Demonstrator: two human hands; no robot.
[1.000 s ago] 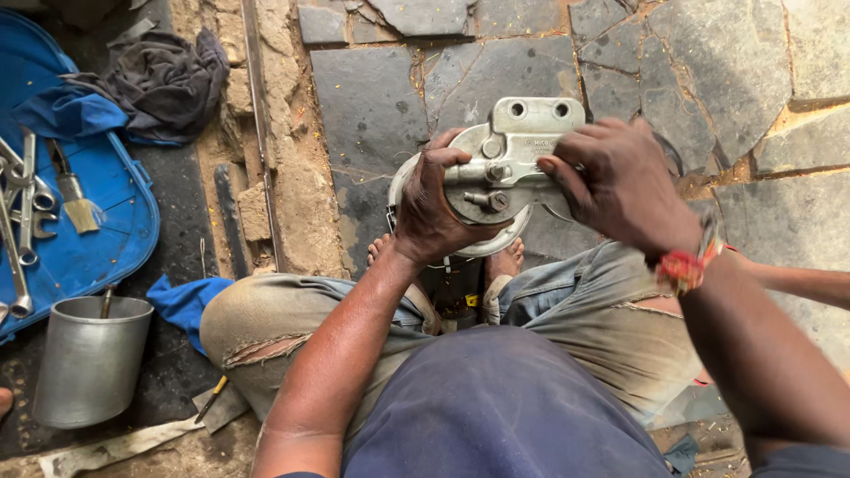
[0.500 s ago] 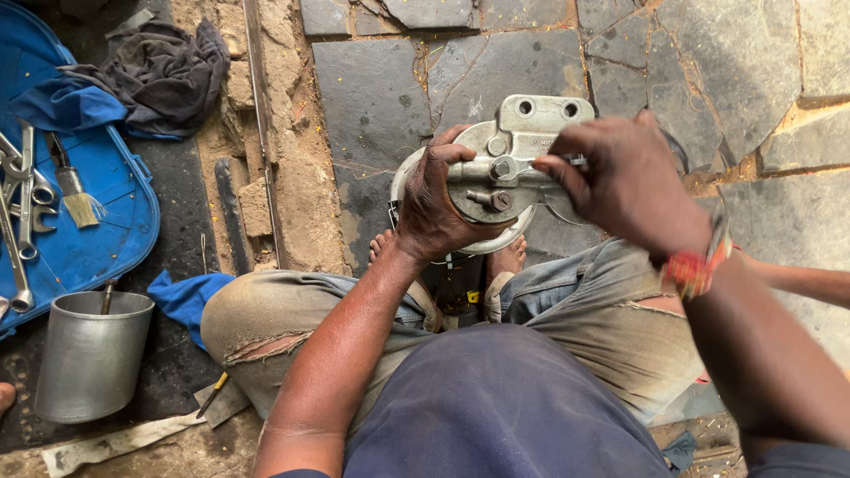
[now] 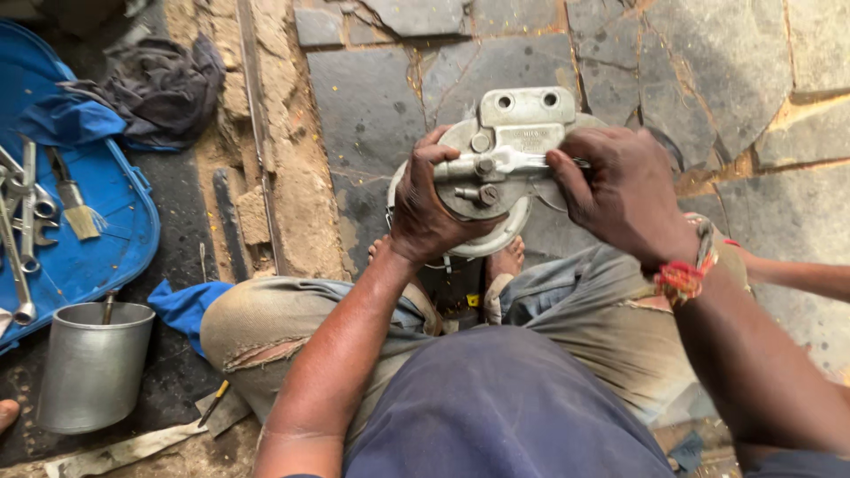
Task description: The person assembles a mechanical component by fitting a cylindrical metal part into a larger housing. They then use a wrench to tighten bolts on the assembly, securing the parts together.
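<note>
We are looking down from the head camera at a round, grey cast-metal housing with a flat two-holed mounting lug at its far edge (image 3: 496, 168), held up over our knees and above our bare feet on the dark stone-slab floor (image 3: 372, 106). Our left hand (image 3: 434, 208) has its grip clamped on the housing's left rim, thumb over the face and fingers wrapped behind. Our right hand (image 3: 624, 195) has its grip closed, fingertips pinched on the right end of a slim silver metal bar, apparently a wrench handle (image 3: 509, 164), which lies across the housing's face. That bar's long axis runs left to right, from the bolt heads near the centre out toward the right hand, so the right hand is the nearer one to its free end while the left only steadies the body. The housing sits between the two hands, touching both. There is open room above the slabs on the far side and to the right; on the near side our knees in torn, faded trousers (image 3: 266, 345) close the space. Well apart on the left lie a blue plastic tray (image 3: 115, 221) holding spanners and a brush, a dull grey metal pot (image 3: 93, 363), and a dark crumpled rag (image 3: 164, 75).
</note>
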